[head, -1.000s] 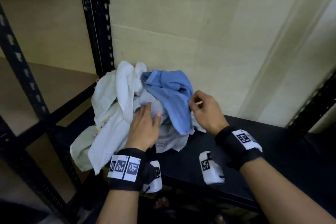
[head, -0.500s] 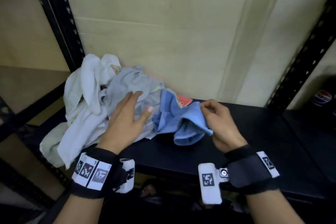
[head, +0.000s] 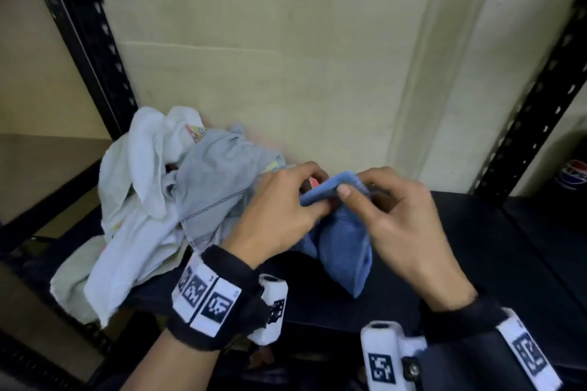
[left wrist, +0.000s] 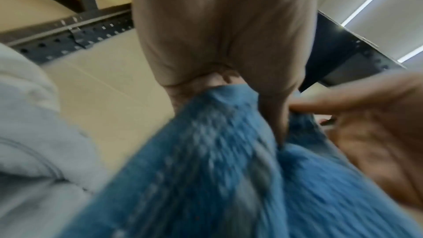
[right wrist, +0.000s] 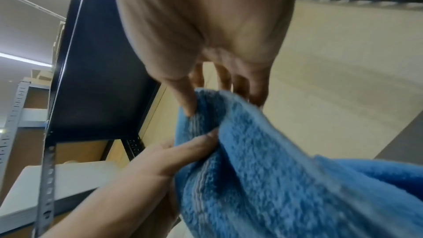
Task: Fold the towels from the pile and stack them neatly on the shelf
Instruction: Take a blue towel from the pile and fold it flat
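A blue towel (head: 343, 241) hangs bunched above the black shelf (head: 476, 257), held up by its top edge. My left hand (head: 286, 206) pinches that edge on the left, and my right hand (head: 390, 209) pinches it just to the right, thumbs nearly touching. The left wrist view shows the blue towel (left wrist: 206, 178) gathered under my left hand (left wrist: 228, 82). In the right wrist view my right hand (right wrist: 206, 86) pinches the blue towel (right wrist: 274, 169) between thumb and fingers. A pile of white and grey towels (head: 178, 200) lies crumpled at the shelf's left end.
Black perforated uprights stand at the left (head: 85, 41) and right (head: 533, 124) of the shelf. A pale wall (head: 286, 57) closes the back. Part of the pile hangs over the shelf's front left corner. A blue and red logo (head: 571, 174) shows at far right.
My right hand pulled the blue towel off the pile to the right. My left hand left the pile and now pinches the towel's top edge beside the right hand.
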